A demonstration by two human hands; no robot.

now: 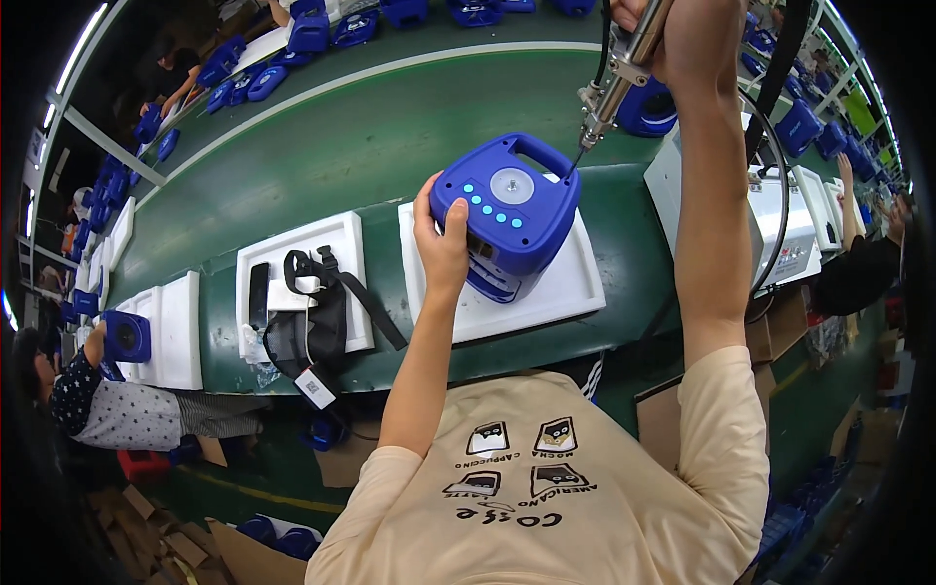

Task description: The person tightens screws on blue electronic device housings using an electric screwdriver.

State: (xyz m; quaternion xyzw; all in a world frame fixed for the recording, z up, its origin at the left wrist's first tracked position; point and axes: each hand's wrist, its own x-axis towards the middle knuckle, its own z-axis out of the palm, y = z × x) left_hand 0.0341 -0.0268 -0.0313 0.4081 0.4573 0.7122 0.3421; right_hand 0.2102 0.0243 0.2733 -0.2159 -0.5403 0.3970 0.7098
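A blue boxy speaker [517,210] with a carry handle and a row of light buttons stands tilted on a white foam tray [575,292]. My left hand [441,239] grips its left side. My right hand [682,34], raised at the top of the view, holds a metal electric screwdriver [614,83] on a hanging cable. The driver's tip touches the speaker's upper right corner.
A second white tray [336,244] to the left carries a black strap, a pouch and a tagged cable. More trays and blue speakers line the green conveyor belt [341,146]. Another person sits at lower left holding a blue speaker [125,336]. White machine boxes [790,234] stand at right.
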